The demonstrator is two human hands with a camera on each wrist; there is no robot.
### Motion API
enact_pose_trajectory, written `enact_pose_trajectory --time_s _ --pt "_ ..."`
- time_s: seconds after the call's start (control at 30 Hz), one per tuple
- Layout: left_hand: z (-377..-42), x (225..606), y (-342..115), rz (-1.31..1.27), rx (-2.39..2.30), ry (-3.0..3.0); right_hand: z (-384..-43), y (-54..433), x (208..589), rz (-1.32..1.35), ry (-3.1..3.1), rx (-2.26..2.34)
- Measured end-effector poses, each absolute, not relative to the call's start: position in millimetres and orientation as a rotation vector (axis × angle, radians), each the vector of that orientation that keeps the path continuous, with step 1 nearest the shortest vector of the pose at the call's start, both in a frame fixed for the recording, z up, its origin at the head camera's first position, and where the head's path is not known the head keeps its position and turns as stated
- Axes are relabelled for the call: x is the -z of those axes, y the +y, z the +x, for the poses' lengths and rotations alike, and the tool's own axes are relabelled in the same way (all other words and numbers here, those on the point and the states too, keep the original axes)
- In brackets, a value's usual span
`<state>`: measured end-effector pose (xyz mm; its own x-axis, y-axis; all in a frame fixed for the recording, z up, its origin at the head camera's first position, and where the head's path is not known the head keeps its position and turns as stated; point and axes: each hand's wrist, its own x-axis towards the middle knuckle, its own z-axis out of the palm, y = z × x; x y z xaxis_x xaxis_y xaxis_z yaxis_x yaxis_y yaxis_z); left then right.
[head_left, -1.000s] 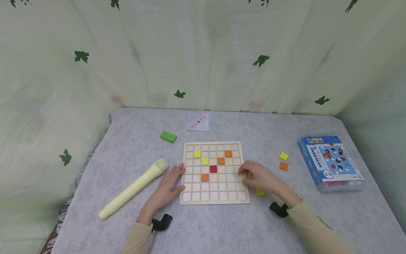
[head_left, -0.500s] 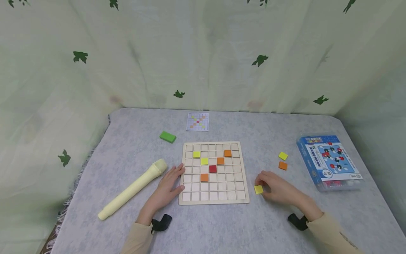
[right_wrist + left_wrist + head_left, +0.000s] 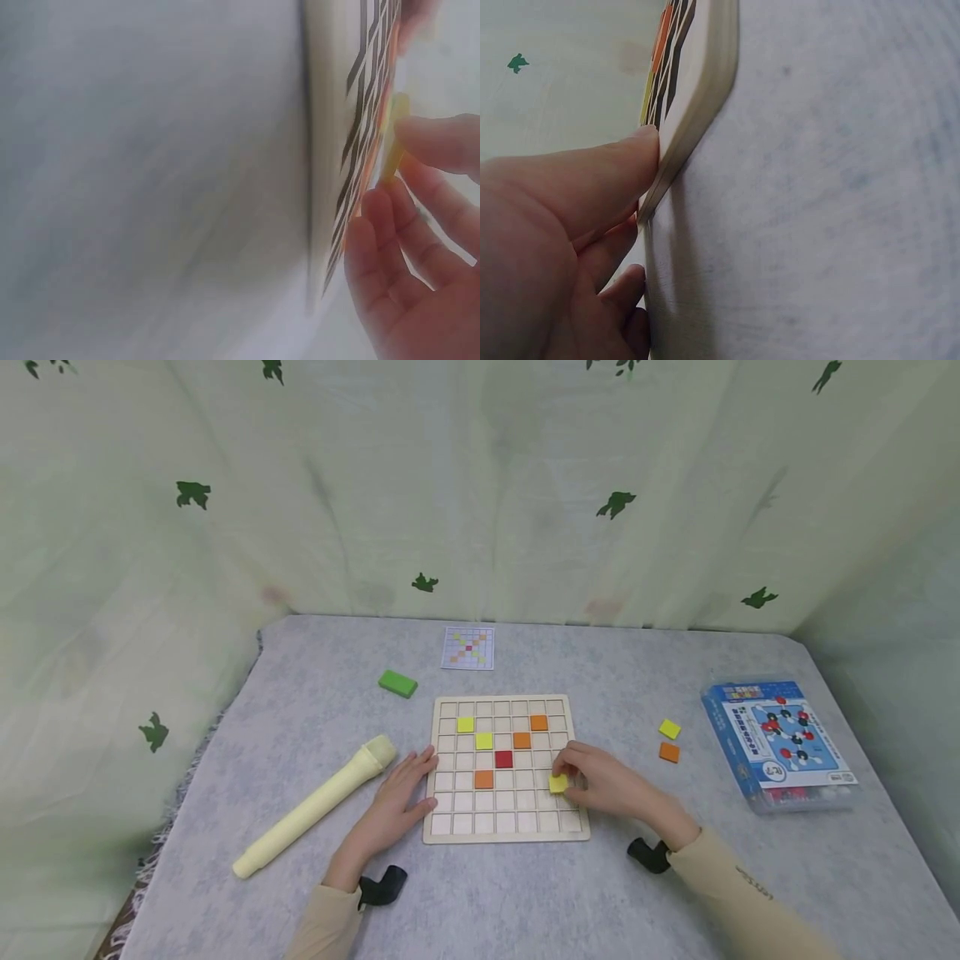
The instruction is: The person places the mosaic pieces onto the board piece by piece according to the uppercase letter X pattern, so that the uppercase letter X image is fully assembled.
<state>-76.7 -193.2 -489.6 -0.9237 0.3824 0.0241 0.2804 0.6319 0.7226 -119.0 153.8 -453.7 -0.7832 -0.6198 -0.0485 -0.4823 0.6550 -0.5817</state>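
Observation:
A wooden grid board lies mid-table, with yellow, orange and red square tiles in some cells, such as the red tile. My left hand rests at the board's left edge, its fingers fairly straight and touching the rim; in the left wrist view the thumb meets the board's side. My right hand pinches a yellow tile over the right part of the grid. The right wrist view shows that tile edge-on between thumb and fingers. Whether it touches the board I cannot tell.
A loose yellow tile and an orange tile lie right of the board, before a blue boxed set. Behind stand a pattern card and a green block. A pale yellow microphone-shaped stick lies at left.
My right hand went from the board to the yellow tile lying at its right, took it, and carried it back left over the grid. The left hand stayed put.

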Motion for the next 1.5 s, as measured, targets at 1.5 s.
enact_pose_trajectory --time_s 1.5 --pt "-77 491 -194 0.599 -1.164 2.735 -122 273 462 -0.509 2.886 0.845"
